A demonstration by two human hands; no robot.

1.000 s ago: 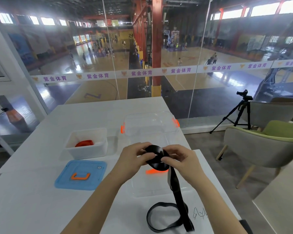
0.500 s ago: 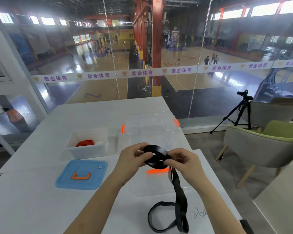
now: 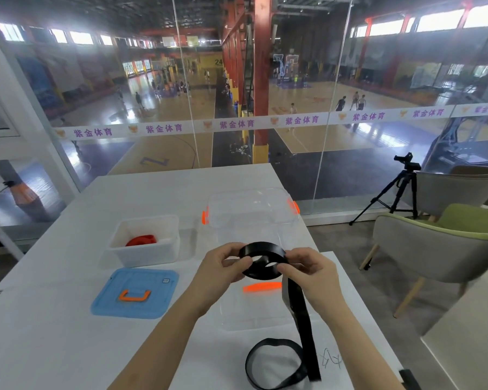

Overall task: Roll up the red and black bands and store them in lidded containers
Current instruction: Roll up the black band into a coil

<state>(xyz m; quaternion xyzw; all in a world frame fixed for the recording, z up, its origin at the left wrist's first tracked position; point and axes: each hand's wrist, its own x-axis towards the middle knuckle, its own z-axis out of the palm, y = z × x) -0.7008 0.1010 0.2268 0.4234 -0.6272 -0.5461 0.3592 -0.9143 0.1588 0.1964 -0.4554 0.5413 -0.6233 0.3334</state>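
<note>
A black band (image 3: 262, 263) is partly coiled between my two hands above the table. My left hand (image 3: 220, 266) pinches the coil's left side, my right hand (image 3: 307, 273) its right side. The loose tail hangs down and ends in a loop (image 3: 273, 361) lying on the table near the front edge. A rolled red band (image 3: 141, 240) lies inside the white container (image 3: 147, 254) at left. Its blue lid (image 3: 135, 292) with an orange handle lies flat in front of it. A clear container (image 3: 251, 209) with orange latches stands behind my hands, and a clear lid (image 3: 254, 308) lies under them.
The white table (image 3: 54, 319) ends at a glass wall at the back. To the right stand a grey and green chair (image 3: 440, 249) and a camera tripod (image 3: 397, 192). Pen scribbles (image 3: 331, 360) mark the table near the loop.
The coil between my hands has grown wider and opened up. The hanging tail has shortened and the loop on the table has slid slightly.
</note>
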